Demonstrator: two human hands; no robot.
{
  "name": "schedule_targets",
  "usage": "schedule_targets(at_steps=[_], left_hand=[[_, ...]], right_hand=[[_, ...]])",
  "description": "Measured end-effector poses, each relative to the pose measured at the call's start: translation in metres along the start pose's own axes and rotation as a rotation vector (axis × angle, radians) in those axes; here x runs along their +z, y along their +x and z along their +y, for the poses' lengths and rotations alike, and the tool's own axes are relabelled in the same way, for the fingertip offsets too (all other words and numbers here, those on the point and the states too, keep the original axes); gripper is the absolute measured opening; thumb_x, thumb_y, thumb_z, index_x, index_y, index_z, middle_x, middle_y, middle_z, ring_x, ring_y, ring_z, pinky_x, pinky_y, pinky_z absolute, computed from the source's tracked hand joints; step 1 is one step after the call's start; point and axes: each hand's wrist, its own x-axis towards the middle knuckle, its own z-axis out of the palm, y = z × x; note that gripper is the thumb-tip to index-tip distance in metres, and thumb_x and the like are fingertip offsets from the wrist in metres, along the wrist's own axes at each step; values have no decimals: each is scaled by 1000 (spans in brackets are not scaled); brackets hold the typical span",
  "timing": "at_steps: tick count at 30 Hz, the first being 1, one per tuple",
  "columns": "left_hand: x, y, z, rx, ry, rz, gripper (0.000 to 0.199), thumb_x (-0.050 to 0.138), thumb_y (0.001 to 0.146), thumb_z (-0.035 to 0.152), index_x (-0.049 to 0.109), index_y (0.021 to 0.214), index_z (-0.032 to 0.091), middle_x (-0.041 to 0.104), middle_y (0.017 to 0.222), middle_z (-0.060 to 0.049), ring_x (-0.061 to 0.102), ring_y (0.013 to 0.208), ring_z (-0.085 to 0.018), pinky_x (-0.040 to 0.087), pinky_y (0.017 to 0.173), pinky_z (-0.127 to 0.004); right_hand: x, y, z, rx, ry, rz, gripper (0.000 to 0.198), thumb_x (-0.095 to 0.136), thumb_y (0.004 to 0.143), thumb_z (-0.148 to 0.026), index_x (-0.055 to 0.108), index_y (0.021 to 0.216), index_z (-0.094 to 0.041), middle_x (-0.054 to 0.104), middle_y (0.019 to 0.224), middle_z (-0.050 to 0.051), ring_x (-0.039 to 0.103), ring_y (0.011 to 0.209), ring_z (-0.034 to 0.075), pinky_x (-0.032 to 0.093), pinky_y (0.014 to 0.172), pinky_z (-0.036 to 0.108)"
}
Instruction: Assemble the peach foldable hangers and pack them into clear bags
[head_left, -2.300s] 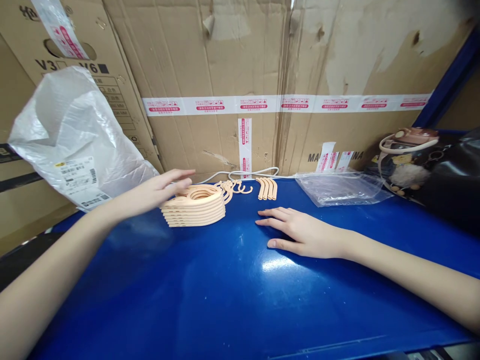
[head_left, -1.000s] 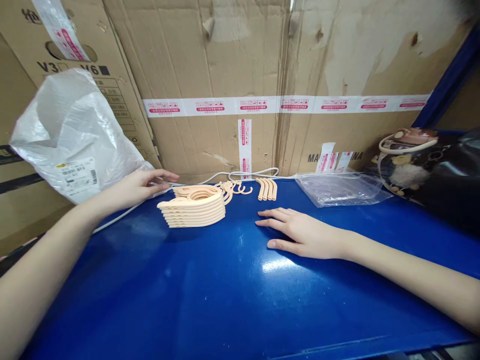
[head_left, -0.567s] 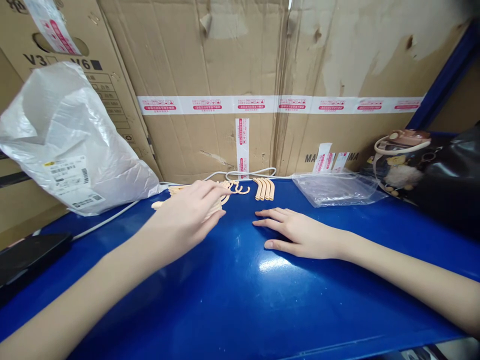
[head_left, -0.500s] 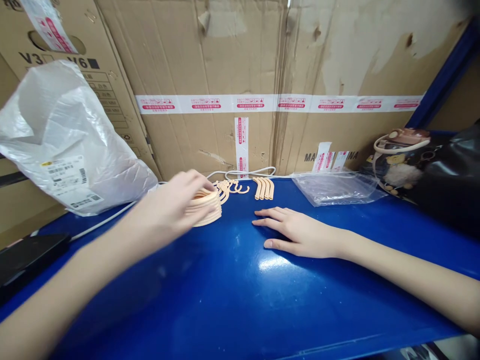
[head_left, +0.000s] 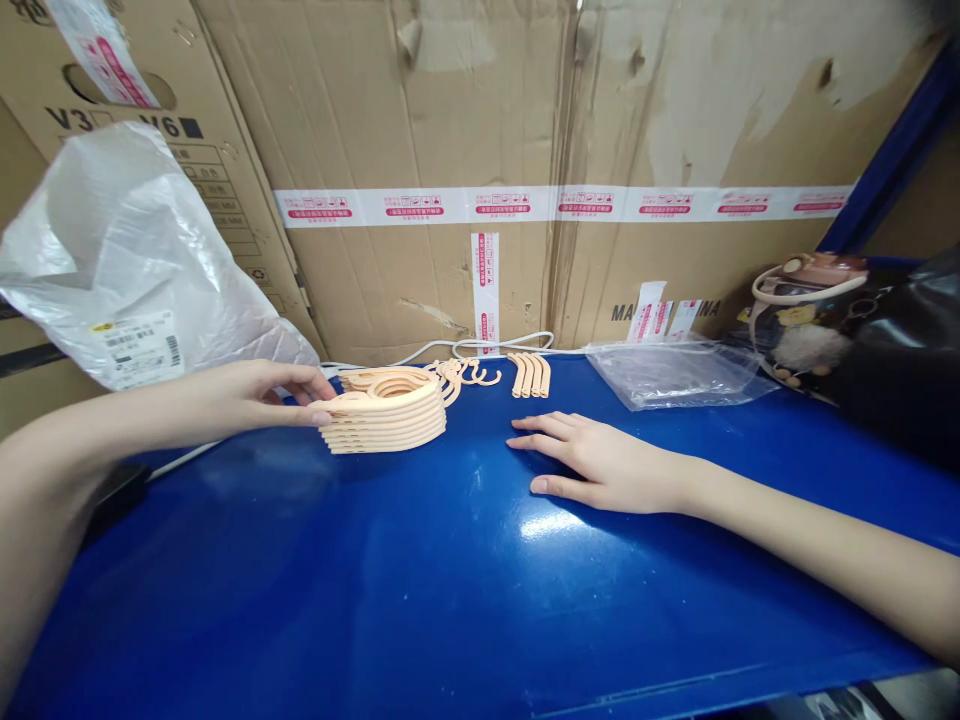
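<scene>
A stack of cream plastic clothes hangers (head_left: 386, 425) lies flat on the blue table (head_left: 450, 600), left of centre. My left hand (head_left: 247, 400) pinches the upper left end of the stack, thumb in front and fingers behind; how many hangers it grips I cannot tell. Several hanger hooks (head_left: 469, 373) stick out to the right of the stack. Just beyond them lie several short curved cream pieces (head_left: 531, 376), side by side. Palm down on the table, my right hand (head_left: 600, 462) rests with fingers spread, holding nothing, nearer to me than the curved pieces.
Large cardboard boxes (head_left: 420, 270) wall off the back. A white plastic parcel bag (head_left: 150, 260) stands at the left, partly over a dark object. A clear plastic bag (head_left: 675, 375) lies at the back right, beside a strapped cup (head_left: 810, 290) and a black bag (head_left: 911, 360). A white cable runs behind the hangers.
My left hand has moved left from above the hanger stack to its left end, uncovering most of the stack. My right hand has stayed in place.
</scene>
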Motion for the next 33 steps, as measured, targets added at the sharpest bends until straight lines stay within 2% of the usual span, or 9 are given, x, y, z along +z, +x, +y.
schedule_targets(at_steps=[11,16,23,25,28,30,31,33], left_hand=[[-2,6,-5,11,22,18,45,53,73,56,66,94,18,69,91,2,59,88,-19,39,74,-18],[-1,5,-2,39,19,10,43,52,77,54,66,94,17,69,91,2,59,88,-19,39,75,-19],[-1,-2,1,41,34,64,40,54,79,53,64,98,20,67,95,1,58,89,-21,41,76,-23],[-2,-5,4,33,75,148,44,54,79,56,60,103,20,66,94,0,58,86,-21,42,75,-25],[6,-7,25,70,210,443,46,50,85,56,55,111,18,62,93,-3,57,84,-22,42,73,-29],[23,-6,48,236,293,649,41,47,90,48,52,116,16,60,98,-6,56,91,-23,42,77,-32],[35,-5,60,333,304,708,37,44,92,43,52,115,16,59,99,-7,56,92,-23,43,79,-33],[65,-3,83,466,306,689,31,41,94,38,55,112,17,61,100,-8,56,95,-24,45,82,-36]], right_hand=[[0,0,0,6,-11,-11,56,38,96,-54,48,139,-19,44,145,13,44,130,27,35,108,45],[0,0,0,-5,7,6,55,40,95,-53,48,138,-20,45,144,13,45,129,28,35,107,47],[0,0,0,-9,21,10,55,40,95,-53,48,138,-20,46,143,14,45,129,29,36,106,48],[0,0,0,-10,29,17,54,40,95,-52,49,138,-20,46,143,14,45,129,29,36,105,48],[0,0,0,-8,32,14,55,40,95,-53,49,138,-20,46,143,14,45,129,29,36,106,48],[-1,0,0,-9,25,7,55,39,95,-54,49,138,-20,46,143,14,44,130,28,36,106,48],[-2,0,0,-8,19,4,56,39,95,-54,48,138,-20,45,144,14,43,130,28,35,106,48],[-2,1,0,-7,4,-4,58,38,95,-55,47,139,-19,45,144,14,43,131,28,35,107,47]])
